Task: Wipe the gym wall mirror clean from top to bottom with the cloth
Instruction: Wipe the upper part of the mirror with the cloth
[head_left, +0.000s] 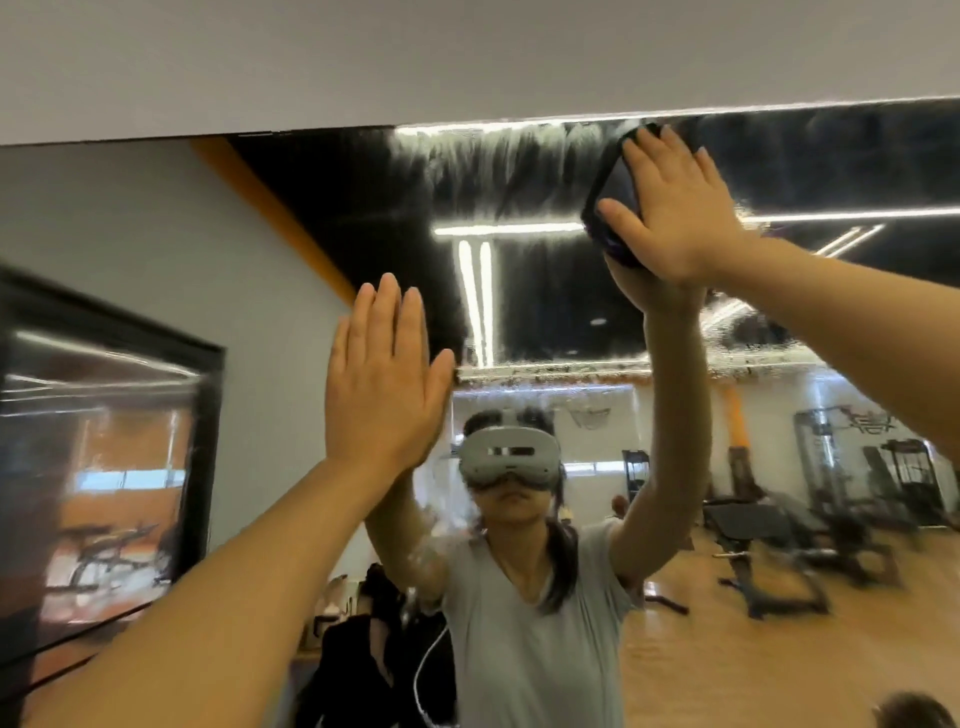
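Right hand (675, 208), fingers straight, grip apart, presses dark cloth (610, 208) flat on mirror (519, 208) near its top edge; left hand (384, 379) flat on glass, lower.

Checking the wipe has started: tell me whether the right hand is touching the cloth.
Touching. The head view shows the right hand pressed flat, fingers straight, over the dark cloth against the mirror near its top edge, with no gap between palm and cloth.

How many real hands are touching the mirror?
2. The left hand lies flat on the mirror at the middle; the right hand presses the cloth near the top edge.
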